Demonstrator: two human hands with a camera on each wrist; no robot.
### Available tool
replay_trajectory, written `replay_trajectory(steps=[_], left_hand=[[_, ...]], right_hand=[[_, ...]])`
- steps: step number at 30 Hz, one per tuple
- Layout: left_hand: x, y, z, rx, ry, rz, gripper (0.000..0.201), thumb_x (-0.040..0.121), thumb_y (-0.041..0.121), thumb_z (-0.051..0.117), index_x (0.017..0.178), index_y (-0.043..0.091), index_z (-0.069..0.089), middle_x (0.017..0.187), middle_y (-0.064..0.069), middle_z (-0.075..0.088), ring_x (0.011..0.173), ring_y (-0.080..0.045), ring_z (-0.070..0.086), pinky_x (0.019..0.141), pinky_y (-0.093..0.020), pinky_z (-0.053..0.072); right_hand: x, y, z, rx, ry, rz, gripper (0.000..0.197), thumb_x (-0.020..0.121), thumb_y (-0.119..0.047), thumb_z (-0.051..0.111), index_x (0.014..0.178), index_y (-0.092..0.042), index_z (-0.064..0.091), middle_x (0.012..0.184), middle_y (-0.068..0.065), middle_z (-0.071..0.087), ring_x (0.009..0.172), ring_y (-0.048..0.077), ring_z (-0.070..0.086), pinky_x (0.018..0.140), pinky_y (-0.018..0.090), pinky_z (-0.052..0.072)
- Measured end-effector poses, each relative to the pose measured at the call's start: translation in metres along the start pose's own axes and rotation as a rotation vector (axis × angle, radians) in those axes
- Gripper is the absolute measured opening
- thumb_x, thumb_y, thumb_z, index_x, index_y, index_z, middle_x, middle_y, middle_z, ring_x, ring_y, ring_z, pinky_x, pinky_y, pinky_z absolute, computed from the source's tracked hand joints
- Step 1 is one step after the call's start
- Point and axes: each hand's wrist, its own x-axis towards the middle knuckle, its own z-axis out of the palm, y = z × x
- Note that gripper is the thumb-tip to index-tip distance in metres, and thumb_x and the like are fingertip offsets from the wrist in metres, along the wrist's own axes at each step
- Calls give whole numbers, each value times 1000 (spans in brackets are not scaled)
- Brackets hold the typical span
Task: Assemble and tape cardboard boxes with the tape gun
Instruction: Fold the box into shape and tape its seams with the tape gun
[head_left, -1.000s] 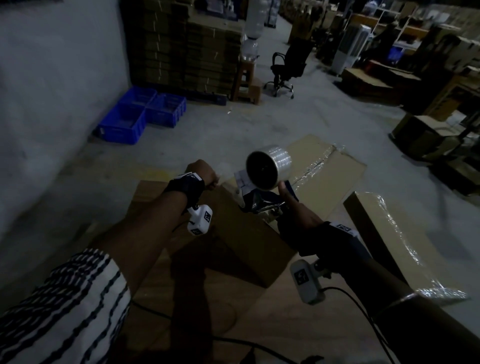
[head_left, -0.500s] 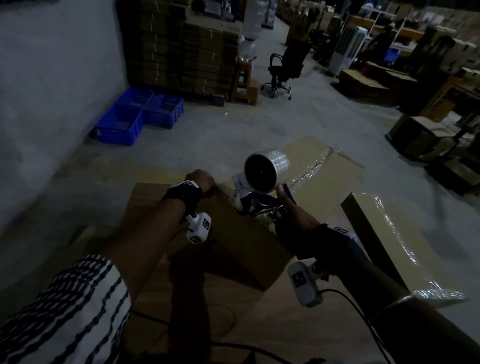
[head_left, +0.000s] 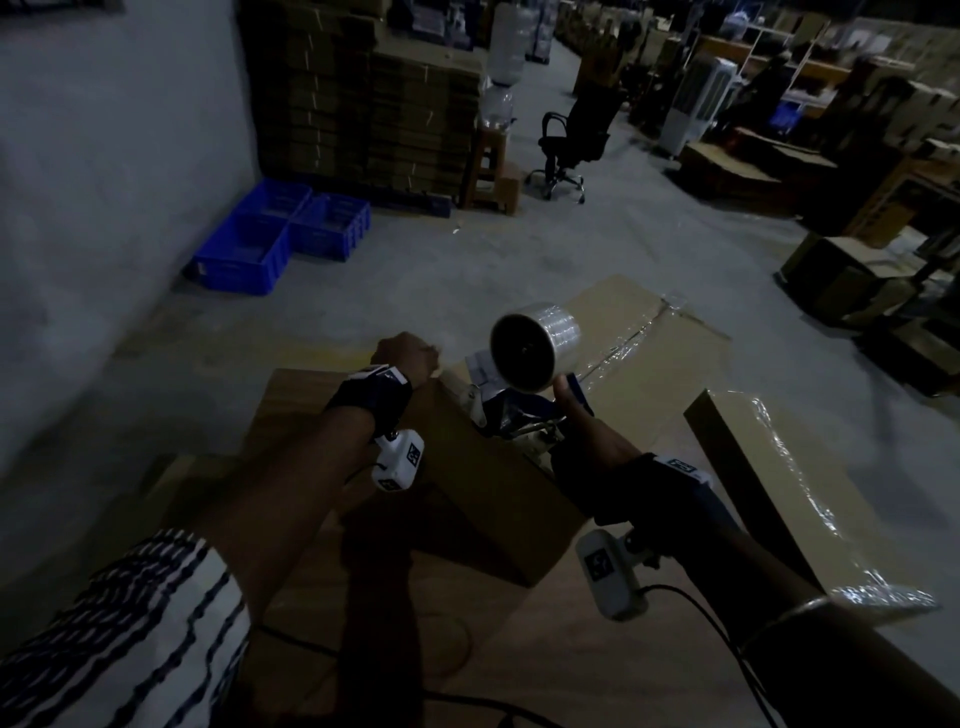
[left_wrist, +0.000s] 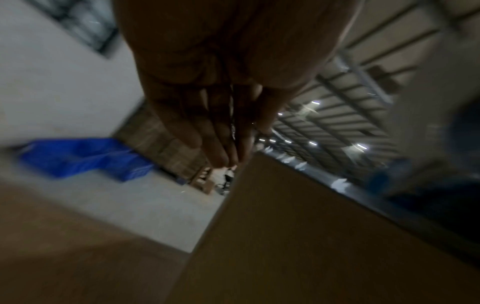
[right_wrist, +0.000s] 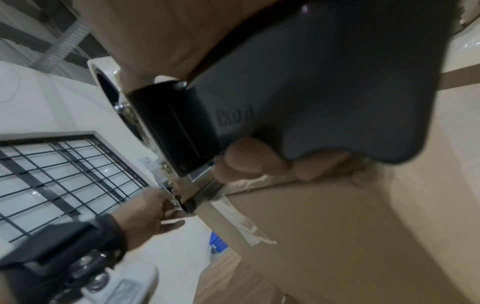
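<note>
A brown cardboard box (head_left: 493, 493) stands in front of me with its top edge running from left to right. My right hand (head_left: 587, 436) grips the dark handle of the tape gun (head_left: 519, 410), whose clear tape roll (head_left: 535, 345) sticks up above the box edge. In the right wrist view the fingers (right_wrist: 249, 160) wrap under the handle (right_wrist: 324, 92), and crinkled clear tape (right_wrist: 244, 222) lies along the box edge. My left hand (head_left: 408, 353) rests at the box's far corner, just left of the gun's mouth. Its fingers (left_wrist: 218, 144) lie straight and together, pointing down past the box edge (left_wrist: 298, 236).
Two blue crates (head_left: 280, 234) sit by the left wall, in front of tall stacks of flat cardboard (head_left: 374, 104). An office chair (head_left: 576, 140) stands further back. A plastic-wrapped bundle of flat boxes (head_left: 789, 499) lies at my right, another (head_left: 639, 353) beyond the box.
Both hands keep their places at the box's top edge. The tape gun and left hand have only shifted slightly in the picture as my head moved.
</note>
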Motion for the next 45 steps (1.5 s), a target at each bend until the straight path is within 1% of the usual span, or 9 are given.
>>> replay_trajectory(steps=[6,13,18,29,32,35,37,38,45], left_hand=[[-22,23,-6,134,-14,119,41,88,30,66,58,2,61,52,-12,53,51,-25,51,56,-26,38],[-16,15,-5,50,-76,84,29,91,34,65,73,11,64,72,-14,64,64,-26,63,68,-35,55],[-19,12,-9,120,-98,135,25,92,32,63,97,12,76,92,-9,73,69,-23,68,63,-25,49],[-18,5,-3,21,-56,160,34,92,42,62,98,11,77,94,-12,74,75,-27,70,86,-37,56],[-18,4,-1,33,-31,172,38,90,46,63,99,12,77,102,-12,73,79,-27,69,89,-36,55],[-18,5,0,44,-33,170,38,91,46,62,101,12,76,103,-12,73,73,-25,69,87,-33,54],[-18,5,1,50,-39,166,40,91,48,61,102,12,76,102,-12,73,77,-26,69,88,-32,53],[-19,5,1,53,-38,165,42,91,49,60,104,12,75,103,-12,73,81,-27,69,90,-33,52],[-30,-3,15,-52,-13,205,51,96,50,49,123,10,65,120,-17,66,103,-35,64,95,-43,49]], right_hand=[[-3,-2,-1,-38,-39,3,141,48,-108,45,130,6,58,54,10,41,48,22,36,63,43,32],[-3,-4,1,-54,2,18,137,42,-110,43,121,0,67,55,5,47,51,21,39,69,43,32],[-8,-5,-2,-98,9,17,145,40,-111,40,127,3,62,53,4,47,49,20,40,64,40,33],[-38,0,-15,-142,-29,80,151,40,-111,38,136,5,53,56,8,41,44,21,33,51,33,32],[-49,8,-23,-159,-54,120,143,38,-112,38,115,7,62,57,8,39,44,21,29,50,32,28],[-60,16,-32,-106,-83,140,147,39,-109,45,122,11,59,57,6,35,45,19,25,49,33,22],[-71,16,-35,-98,-121,170,118,41,-108,45,70,5,64,57,4,31,46,18,22,51,33,19],[-76,15,-37,-86,-134,171,98,46,-106,43,52,-9,50,55,3,30,45,17,21,51,33,18],[-82,18,-40,-59,-109,158,83,63,-99,35,45,-19,38,50,2,32,42,16,24,47,29,23]])
